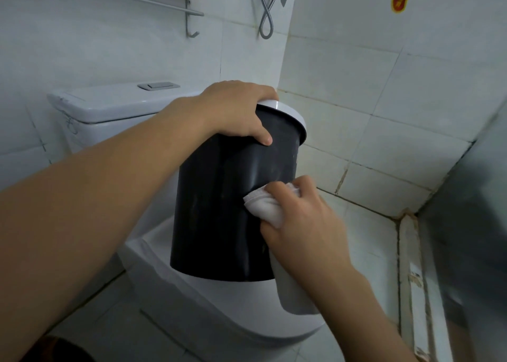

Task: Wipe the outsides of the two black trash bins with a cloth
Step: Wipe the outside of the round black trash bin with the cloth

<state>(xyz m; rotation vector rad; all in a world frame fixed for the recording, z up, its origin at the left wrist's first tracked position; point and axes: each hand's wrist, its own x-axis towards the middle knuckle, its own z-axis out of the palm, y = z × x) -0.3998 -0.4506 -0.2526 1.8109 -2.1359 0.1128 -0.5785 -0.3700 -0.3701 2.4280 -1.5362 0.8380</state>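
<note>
- Head view shows the black trash bin (219, 205) lifted clear of the floor and tilted, directly in front of the toilet (115, 109), with its white rim ring (290, 113) pointing up toward the tiled wall.
- Your left hand (236, 109) clamps the bin's top edge, thumb on the outer wall and fingers curled over the rim; judging by that one-handed carry, the bin is light.
- Its wall looks like smooth, glossy plastic, stiff enough to take pressure yet probably slippery when damp, so the rim ring is your safest hold.
- Your right hand (301, 219) pinches the white cloth (267, 205) bunched against the bin's side, on the flank facing away from the toilet tank.
- That cloth is soft and folds easily; a loose tail hangs below your wrist, over the toilet bowl.
- Only one bin is visible, so you cannot tell where the second stands.
- Above the toilet, a towel rail (137, 2) and shower hose (266, 13) hang on the wall.
</note>
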